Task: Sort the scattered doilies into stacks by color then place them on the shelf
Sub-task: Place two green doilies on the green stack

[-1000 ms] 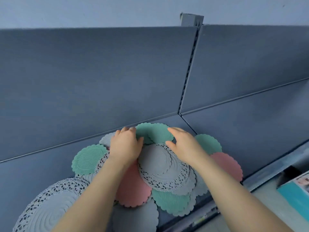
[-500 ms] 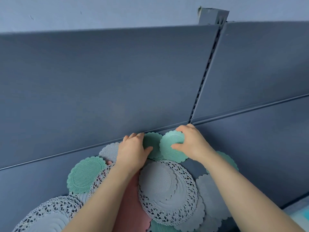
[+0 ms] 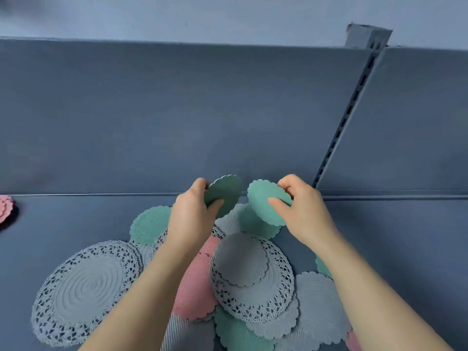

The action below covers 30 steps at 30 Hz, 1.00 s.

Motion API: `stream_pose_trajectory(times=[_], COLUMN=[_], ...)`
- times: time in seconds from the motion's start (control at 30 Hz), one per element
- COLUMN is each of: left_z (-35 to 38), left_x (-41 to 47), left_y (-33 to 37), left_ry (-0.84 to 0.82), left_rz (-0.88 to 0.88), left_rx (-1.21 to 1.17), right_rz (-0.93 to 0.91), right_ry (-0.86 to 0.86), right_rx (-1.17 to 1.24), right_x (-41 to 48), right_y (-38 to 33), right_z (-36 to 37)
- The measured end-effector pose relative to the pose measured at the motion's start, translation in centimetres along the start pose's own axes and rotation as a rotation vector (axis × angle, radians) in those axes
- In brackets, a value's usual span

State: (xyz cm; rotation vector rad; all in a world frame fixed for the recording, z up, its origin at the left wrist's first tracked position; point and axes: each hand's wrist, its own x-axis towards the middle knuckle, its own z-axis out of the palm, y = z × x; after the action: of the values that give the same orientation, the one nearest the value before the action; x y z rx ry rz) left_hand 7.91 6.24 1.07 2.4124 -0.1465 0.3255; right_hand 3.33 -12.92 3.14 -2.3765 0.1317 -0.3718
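A heap of green, pink and grey doilies lies on the blue-grey shelf board [image 3: 76,219]. My left hand [image 3: 190,219] pinches a small green doily [image 3: 225,191], lifted off the heap. My right hand [image 3: 301,211] pinches a second small green doily [image 3: 266,201], held tilted beside the first. Below my hands sit another green doily [image 3: 149,224], a pink doily [image 3: 195,285], a grey lace doily [image 3: 255,279] with a smaller grey one on top, and a large grey lace doily [image 3: 83,287] at the left. A green doily [image 3: 238,333] shows at the bottom of the heap.
A pink stack [image 3: 5,209] lies at the far left edge of the shelf board. The shelf's back panel [image 3: 177,110] rises right behind the heap, with a slotted upright [image 3: 347,117] to the right. Bare board stretches to the right of the heap.
Both hands have lifted a small green doily each off the back of the heap and hold them up side by side. The camera has tilted so more of the heap and the shelf shows.
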Motion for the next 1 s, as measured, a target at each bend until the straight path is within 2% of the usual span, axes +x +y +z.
stream_pose_trajectory(times=[0.17, 0.23, 0.33, 0.53, 0.77, 1.0], left_z=[-2.1, -8.4, -9.5, -16.7, -26.0, -32.6], left_x=[-1.7, -5.4, -6.6, -8.8, -7.5, -2.0], left_y=[-1.0, -5.8, -7.7, -15.3, -25.3, -35.4], left_ry=[0.025, 0.224, 0.264, 0.416, 0.459, 0.339], left_rz=[-0.052, -0.186, -0.213, -0.272, -0.352, -0.414], left_rx=[-0.037, -0.054, -0.061, 0.037, -0.026, -0.094], right_rz=[-0.021, -0.181, -0.220, -0.349, -0.392, -0.303], right_ry=[-0.024, -0.195, -0.195, -0.291, -0.270, -0.239], right_rx=[-0.001, 0.042, 0.075, 0.089, 0.180, 0.212], right_x=[-0.4, -1.6, -1.8, -3.2, -4.0, -3.5], right_y=[-1.5, -7.2, -8.9, -16.8, -27.0, -34.5], right_z=[1.2, 6.3, 7.7, 15.2, 23.9, 31.5])
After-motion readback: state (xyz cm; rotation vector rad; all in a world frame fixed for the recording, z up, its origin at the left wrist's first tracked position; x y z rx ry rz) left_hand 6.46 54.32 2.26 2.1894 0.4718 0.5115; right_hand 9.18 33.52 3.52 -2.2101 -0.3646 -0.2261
